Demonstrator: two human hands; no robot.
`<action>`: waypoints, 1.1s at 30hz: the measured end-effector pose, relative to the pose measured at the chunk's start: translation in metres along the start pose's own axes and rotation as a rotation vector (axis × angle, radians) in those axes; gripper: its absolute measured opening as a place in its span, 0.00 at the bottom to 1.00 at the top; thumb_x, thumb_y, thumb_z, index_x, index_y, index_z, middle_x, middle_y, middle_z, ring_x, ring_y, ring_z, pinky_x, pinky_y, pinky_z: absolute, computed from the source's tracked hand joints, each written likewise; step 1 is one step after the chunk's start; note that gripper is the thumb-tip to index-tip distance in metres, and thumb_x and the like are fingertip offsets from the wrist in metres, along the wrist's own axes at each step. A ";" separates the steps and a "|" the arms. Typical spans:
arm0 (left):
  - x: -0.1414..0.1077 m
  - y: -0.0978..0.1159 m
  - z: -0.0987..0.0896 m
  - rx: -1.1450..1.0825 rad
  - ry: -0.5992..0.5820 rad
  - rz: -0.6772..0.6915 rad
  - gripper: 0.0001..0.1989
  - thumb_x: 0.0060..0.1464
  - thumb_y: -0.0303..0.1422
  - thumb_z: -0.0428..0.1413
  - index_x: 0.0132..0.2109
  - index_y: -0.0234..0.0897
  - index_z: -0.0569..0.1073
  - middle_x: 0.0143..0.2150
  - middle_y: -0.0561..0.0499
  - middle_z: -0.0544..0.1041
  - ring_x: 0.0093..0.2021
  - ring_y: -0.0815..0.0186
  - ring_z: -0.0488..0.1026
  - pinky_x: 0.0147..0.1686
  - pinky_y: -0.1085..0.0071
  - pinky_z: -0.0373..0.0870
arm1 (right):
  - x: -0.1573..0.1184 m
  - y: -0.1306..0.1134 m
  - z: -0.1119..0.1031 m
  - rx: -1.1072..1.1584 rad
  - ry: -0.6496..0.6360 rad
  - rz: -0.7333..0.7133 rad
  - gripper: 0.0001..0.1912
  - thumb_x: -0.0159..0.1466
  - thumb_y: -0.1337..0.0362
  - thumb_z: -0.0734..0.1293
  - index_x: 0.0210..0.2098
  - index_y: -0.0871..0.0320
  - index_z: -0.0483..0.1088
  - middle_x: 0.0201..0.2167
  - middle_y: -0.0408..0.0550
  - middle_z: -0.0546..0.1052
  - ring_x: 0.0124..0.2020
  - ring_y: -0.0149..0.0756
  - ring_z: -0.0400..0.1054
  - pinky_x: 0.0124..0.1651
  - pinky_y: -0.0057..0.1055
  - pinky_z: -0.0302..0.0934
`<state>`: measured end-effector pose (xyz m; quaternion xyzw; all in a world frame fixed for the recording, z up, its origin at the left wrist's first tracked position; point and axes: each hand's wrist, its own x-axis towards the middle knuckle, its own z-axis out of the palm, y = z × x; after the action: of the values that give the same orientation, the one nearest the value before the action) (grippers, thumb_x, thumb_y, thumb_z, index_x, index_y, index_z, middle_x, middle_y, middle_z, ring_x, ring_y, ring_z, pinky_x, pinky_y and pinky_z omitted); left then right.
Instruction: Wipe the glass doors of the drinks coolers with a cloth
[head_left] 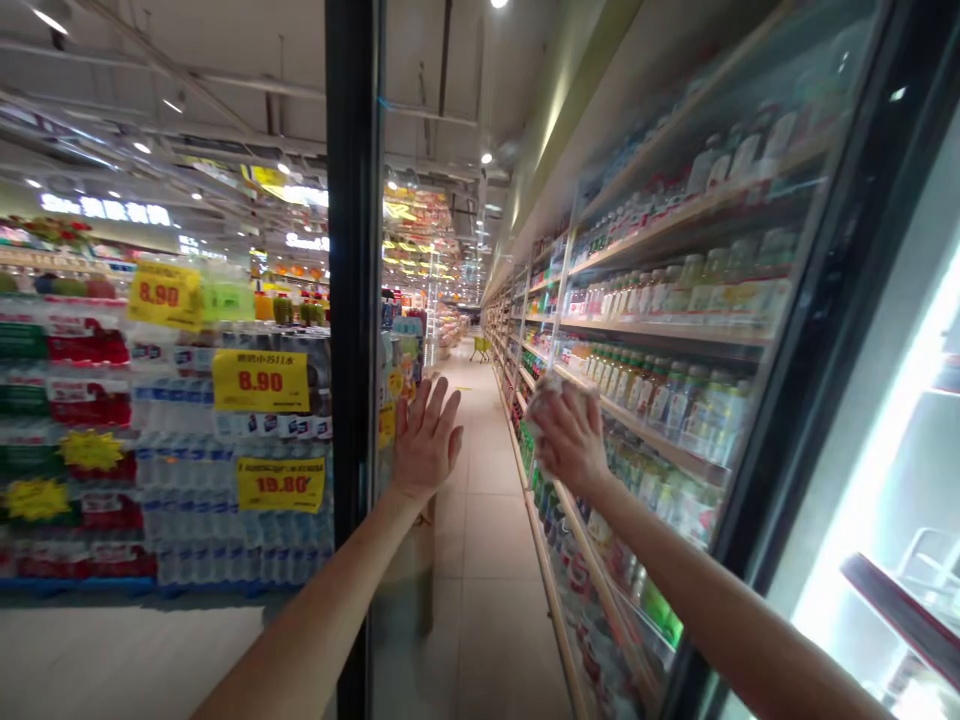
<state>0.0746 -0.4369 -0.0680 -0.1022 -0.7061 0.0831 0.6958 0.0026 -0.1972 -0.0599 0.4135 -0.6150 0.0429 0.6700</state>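
Holding crumpled whitish cloth | right hand | glass door: clear, black-framed

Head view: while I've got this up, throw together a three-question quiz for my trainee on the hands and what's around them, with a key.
1. Multiple choice: where is the pale wad?
a) in the left hand
b) in the right hand
c) on the floor
2. True or false: the left hand's fingers are spread.
3. Fill in: the lowest rectangular yellow price sign reads ____.

Key: 1. b; 2. true; 3. 19.80
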 end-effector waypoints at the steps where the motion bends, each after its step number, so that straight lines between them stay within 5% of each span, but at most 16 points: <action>1: 0.000 0.000 0.000 -0.008 -0.005 -0.007 0.31 0.58 0.32 0.48 0.66 0.38 0.46 0.65 0.43 0.57 0.68 0.61 0.42 0.65 0.55 0.37 | 0.011 0.018 -0.002 -0.047 0.069 0.111 0.23 0.62 0.66 0.58 0.56 0.59 0.61 0.58 0.57 0.65 0.67 0.47 0.43 0.64 0.56 0.40; 4: -0.001 0.000 0.001 -0.029 -0.025 -0.025 0.31 0.59 0.32 0.47 0.66 0.40 0.46 0.66 0.44 0.55 0.68 0.61 0.42 0.66 0.55 0.36 | 0.033 0.048 -0.006 -0.133 0.207 0.347 0.26 0.63 0.65 0.55 0.61 0.60 0.55 0.62 0.60 0.58 0.67 0.49 0.41 0.63 0.57 0.43; 6: -0.001 0.000 0.001 -0.020 -0.017 -0.020 0.31 0.58 0.32 0.48 0.66 0.39 0.46 0.66 0.44 0.54 0.68 0.61 0.42 0.65 0.56 0.37 | 0.029 0.036 -0.006 -0.120 0.182 0.341 0.26 0.63 0.65 0.55 0.61 0.59 0.55 0.63 0.58 0.58 0.67 0.49 0.40 0.63 0.58 0.42; 10: 0.000 0.000 0.001 -0.008 0.005 -0.008 0.31 0.58 0.32 0.48 0.66 0.39 0.46 0.66 0.43 0.54 0.68 0.61 0.43 0.65 0.55 0.38 | 0.004 -0.023 0.003 0.030 -0.069 -0.098 0.22 0.61 0.66 0.59 0.55 0.53 0.63 0.58 0.48 0.66 0.67 0.43 0.43 0.66 0.54 0.37; 12: 0.000 0.000 0.001 -0.018 0.003 -0.006 0.32 0.58 0.32 0.48 0.67 0.39 0.45 0.66 0.44 0.54 0.68 0.61 0.42 0.65 0.55 0.37 | 0.001 -0.031 0.006 0.063 -0.116 -0.207 0.20 0.61 0.66 0.60 0.52 0.52 0.66 0.56 0.45 0.68 0.66 0.41 0.45 0.67 0.52 0.36; 20: 0.000 0.000 0.001 0.004 -0.002 -0.008 0.32 0.58 0.31 0.49 0.67 0.38 0.45 0.66 0.43 0.55 0.68 0.61 0.42 0.65 0.55 0.38 | 0.021 0.092 -0.019 -0.183 0.272 0.482 0.26 0.63 0.63 0.53 0.61 0.61 0.57 0.63 0.58 0.57 0.66 0.49 0.44 0.62 0.56 0.43; 23: 0.001 0.001 0.001 0.003 0.001 -0.011 0.33 0.58 0.31 0.49 0.67 0.39 0.45 0.65 0.43 0.56 0.68 0.61 0.42 0.65 0.55 0.38 | 0.017 0.077 -0.020 -0.198 0.286 0.553 0.27 0.64 0.63 0.53 0.62 0.61 0.54 0.64 0.59 0.55 0.66 0.50 0.43 0.62 0.57 0.43; 28: 0.001 -0.001 0.000 -0.003 0.008 -0.006 0.33 0.58 0.30 0.49 0.67 0.40 0.45 0.65 0.44 0.57 0.68 0.62 0.42 0.66 0.57 0.38 | 0.010 0.012 -0.002 -0.066 0.004 0.039 0.24 0.62 0.64 0.57 0.58 0.52 0.60 0.59 0.50 0.64 0.65 0.43 0.48 0.65 0.51 0.42; 30: 0.001 -0.001 0.000 0.002 0.010 0.002 0.33 0.58 0.30 0.49 0.67 0.40 0.45 0.65 0.44 0.56 0.68 0.63 0.42 0.66 0.58 0.38 | 0.001 0.021 -0.003 -0.083 0.024 0.098 0.22 0.62 0.64 0.57 0.56 0.53 0.61 0.59 0.51 0.64 0.65 0.44 0.48 0.64 0.52 0.43; 33: 0.002 0.000 -0.001 -0.003 0.018 0.004 0.33 0.58 0.30 0.49 0.67 0.39 0.45 0.65 0.43 0.56 0.68 0.63 0.42 0.66 0.58 0.38 | -0.022 0.077 -0.019 -0.164 0.178 0.467 0.24 0.62 0.61 0.56 0.57 0.57 0.61 0.61 0.57 0.60 0.65 0.50 0.48 0.62 0.56 0.44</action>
<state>0.0755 -0.4366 -0.0663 -0.1051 -0.6999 0.0825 0.7017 -0.0308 -0.1253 -0.0385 0.1993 -0.6337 0.1829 0.7247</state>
